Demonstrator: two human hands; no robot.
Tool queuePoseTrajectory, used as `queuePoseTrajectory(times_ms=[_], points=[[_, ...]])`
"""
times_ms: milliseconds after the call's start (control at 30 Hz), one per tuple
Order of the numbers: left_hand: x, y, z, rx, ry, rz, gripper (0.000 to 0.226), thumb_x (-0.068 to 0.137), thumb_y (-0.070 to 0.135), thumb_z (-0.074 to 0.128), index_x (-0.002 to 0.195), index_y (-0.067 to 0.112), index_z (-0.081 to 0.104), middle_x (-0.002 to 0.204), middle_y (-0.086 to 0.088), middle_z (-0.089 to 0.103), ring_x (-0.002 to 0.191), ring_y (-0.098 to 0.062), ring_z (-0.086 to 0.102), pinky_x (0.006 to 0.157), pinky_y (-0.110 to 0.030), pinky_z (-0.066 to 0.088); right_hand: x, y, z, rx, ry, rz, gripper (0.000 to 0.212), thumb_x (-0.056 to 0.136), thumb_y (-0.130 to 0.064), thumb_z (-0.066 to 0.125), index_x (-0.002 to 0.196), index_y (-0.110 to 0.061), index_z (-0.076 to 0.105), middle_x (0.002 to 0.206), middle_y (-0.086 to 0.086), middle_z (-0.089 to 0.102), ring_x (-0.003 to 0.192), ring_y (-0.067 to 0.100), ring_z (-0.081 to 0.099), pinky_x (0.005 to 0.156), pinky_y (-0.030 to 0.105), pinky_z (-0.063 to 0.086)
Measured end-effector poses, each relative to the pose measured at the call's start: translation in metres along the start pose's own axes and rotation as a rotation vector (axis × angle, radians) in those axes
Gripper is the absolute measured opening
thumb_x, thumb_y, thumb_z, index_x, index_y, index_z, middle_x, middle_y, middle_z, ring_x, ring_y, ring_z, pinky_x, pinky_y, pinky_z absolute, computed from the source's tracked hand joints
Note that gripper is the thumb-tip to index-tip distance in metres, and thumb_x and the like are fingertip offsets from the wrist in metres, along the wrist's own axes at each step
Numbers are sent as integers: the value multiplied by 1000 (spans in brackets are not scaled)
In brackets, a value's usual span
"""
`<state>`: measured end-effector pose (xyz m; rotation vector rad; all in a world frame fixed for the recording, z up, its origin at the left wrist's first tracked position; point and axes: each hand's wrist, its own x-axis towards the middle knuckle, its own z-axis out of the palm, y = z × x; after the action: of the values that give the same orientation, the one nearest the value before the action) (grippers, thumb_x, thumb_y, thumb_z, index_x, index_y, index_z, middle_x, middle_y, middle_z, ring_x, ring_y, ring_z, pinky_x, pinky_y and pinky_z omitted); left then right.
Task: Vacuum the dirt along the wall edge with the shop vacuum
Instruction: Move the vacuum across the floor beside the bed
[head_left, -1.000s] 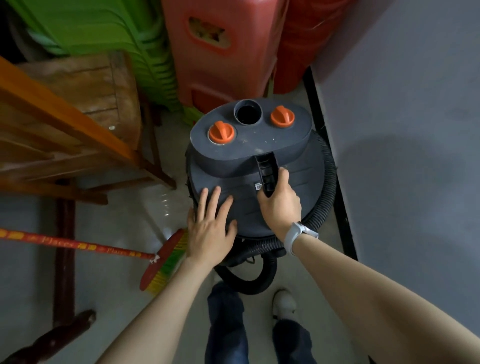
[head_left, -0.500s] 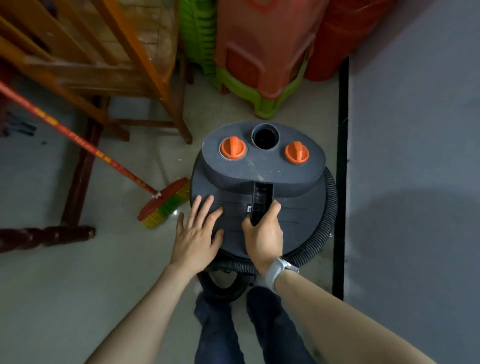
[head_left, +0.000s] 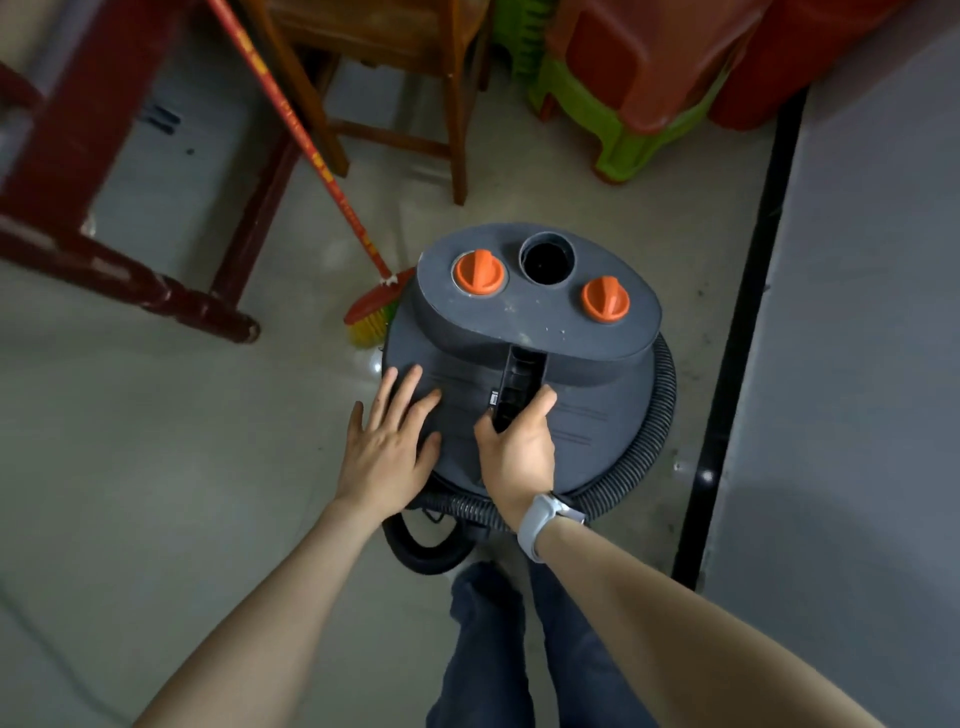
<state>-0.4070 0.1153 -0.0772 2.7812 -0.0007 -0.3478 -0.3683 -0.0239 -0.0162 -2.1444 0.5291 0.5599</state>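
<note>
A dark grey shop vacuum (head_left: 582, 415) stands on the floor beside the wall (head_left: 857, 364), with two orange knobs and an open round port on its top. Its ribbed black hose (head_left: 657, 431) is coiled around the body. My left hand (head_left: 387, 441) lies flat on the lid with fingers spread. My right hand (head_left: 519, 447) grips the black handle (head_left: 519, 384) in the lid's middle slot. A black baseboard strip (head_left: 743, 312) runs along the wall edge.
A red broom (head_left: 371, 312) with a striped stick leans at the vacuum's left. Wooden chair legs (head_left: 457, 130) and a dark red table leg (head_left: 171, 296) stand at the back left. Stacked green and red plastic stools (head_left: 639, 104) sit at the back. My legs are below.
The vacuum and my hands have come back away from the stools and chair, towards me. My hands keep the same hold on the lid and handle.
</note>
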Motion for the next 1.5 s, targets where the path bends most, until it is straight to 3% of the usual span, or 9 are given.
queuePoseTrajectory(times_ms=[433, 700, 767, 867, 967, 1133, 1200, 1333, 1500], points=[[-171, -48, 18, -124, 112, -404, 45, 85, 39, 37, 127, 22, 43, 148, -5, 33, 138, -23, 20, 92, -59, 43, -107, 14, 77, -288, -325, -205, 35, 92, -22, 50, 117, -8, 29, 110, 15, 56, 87, 39, 60, 73, 45, 51], [-249, -38, 33, -357, 189, -731, 56, 84, 42, 31, 133, 20, 47, 152, 3, 22, 142, -13, 7, 104, -57, 29, -159, 33, 108, -434, -535, -270, 44, 93, -27, 54, 123, -10, 26, 123, 13, 53, 99, 35, 60, 84, 42, 52], [-260, -37, 31, -453, 278, -812, 59, 85, 43, 32, 133, 14, 50, 151, 1, 22, 140, -15, 9, 107, -53, 29, -171, 32, 115, -410, -585, -305, 46, 94, -26, 54, 126, -7, 27, 132, 12, 46, 114, 31, 55, 95, 25, 44], [-270, -40, 26, -603, 401, -958, 45, 93, 26, 49, 135, 10, 47, 153, -2, 22, 142, -16, 11, 112, -43, 26, -187, 23, 127, -460, -601, -405, 56, 97, -28, 49, 138, -2, 21, 145, 10, 31, 134, 25, 33, 95, -6, 5], [-281, -45, 22, -660, 479, -1084, 44, 94, 15, 51, 137, 10, 44, 154, -4, 25, 144, -19, 15, 115, -33, 22, -198, 13, 149, -385, -689, -306, 50, 96, -24, 49, 135, -3, 26, 133, 22, 45, 116, 34, 47, 99, 33, 36], [-281, -53, 12, -663, 523, -1091, 51, 93, 35, 45, 137, 8, 45, 150, -9, 34, 141, -25, 24, 113, -29, 17, -181, -19, 167, -753, -830, -544, 20, 99, -23, 39, 103, -4, 33, 112, 27, 59, 105, 41, 56, 78, 38, 41], [-273, -56, 7, -592, 522, -1017, 62, 89, 47, 39, 135, 7, 46, 144, -14, 42, 136, -32, 33, 112, -43, 27, -164, -34, 156, -1006, -813, -838, 26, 99, -26, 38, 112, -7, 49, 114, 19, 62, 108, 37, 56, 82, 40, 43], [-261, -63, 0, -488, 484, -929, 61, 93, 52, 33, 134, 7, 41, 119, -17, 60, 108, -36, 58, 87, -49, 51, -128, -57, 142, -930, -523, -1542, 37, 86, -31, 48, 116, -14, 61, 105, 11, 64, 102, 29, 51, 76, 44, 51], [-259, -70, -8, -143, 452, -885, 58, 75, 26, 75, 122, 0, 55, 86, -11, 64, 67, -27, 63, 53, -33, 52, -98, -63, 168, -1426, -508, -1543, 79, 79, -44, 66, 144, -26, 27, 143, 20, 43, 131, 41, 41, 93, 74, 28]])
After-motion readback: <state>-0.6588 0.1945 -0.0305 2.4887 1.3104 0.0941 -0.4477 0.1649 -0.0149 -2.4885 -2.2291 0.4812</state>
